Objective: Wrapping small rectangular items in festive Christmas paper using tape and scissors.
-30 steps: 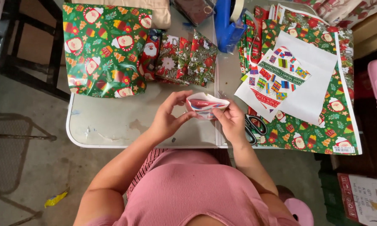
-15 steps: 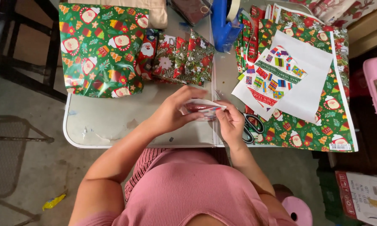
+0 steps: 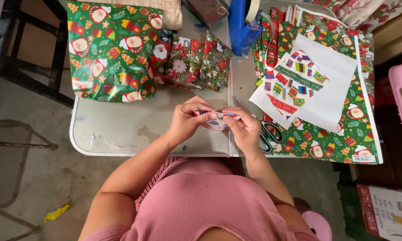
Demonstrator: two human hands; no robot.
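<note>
Above the near edge of the grey folding table [image 3: 120, 134], the left hand [image 3: 187, 121] and right hand [image 3: 245, 129] both pinch a small wrapped packet [image 3: 218, 120] (white paper with red and blue marks), fingers closed on its two ends. Black-handled scissors [image 3: 270, 134] lie just right of the right hand, on a sheet of green Santa-print wrapping paper [image 3: 343, 134]. A large wrapped gift [image 3: 111, 49] sits on the far left.
</note>
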